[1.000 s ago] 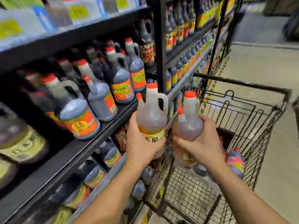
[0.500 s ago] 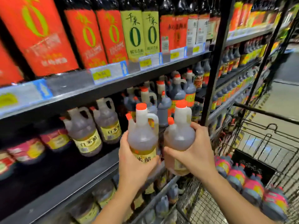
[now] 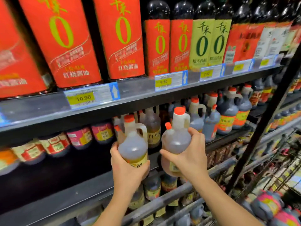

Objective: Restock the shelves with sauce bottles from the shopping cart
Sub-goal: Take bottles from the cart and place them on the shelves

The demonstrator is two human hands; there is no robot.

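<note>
Left hand (image 3: pixel 128 170), right hand (image 3: pixel 192 160): one bottle (image 3: pixel 132 147) (image 3: pixel 176 141) each.

Bare room on the middle shelf (image 3: pixel 57 180) lies left of the standing pale jugs (image 3: pixel 153 128), in front of pink-labelled bottles (image 3: pixel 81 137); the upper shelf (image 3: pixel 138 93) overhangs it.

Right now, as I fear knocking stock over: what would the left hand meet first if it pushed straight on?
Probably the shelf bottle just behind the held bottle in the left hand; the held bottle would touch it before the hand does. Depth is unclear.
</note>
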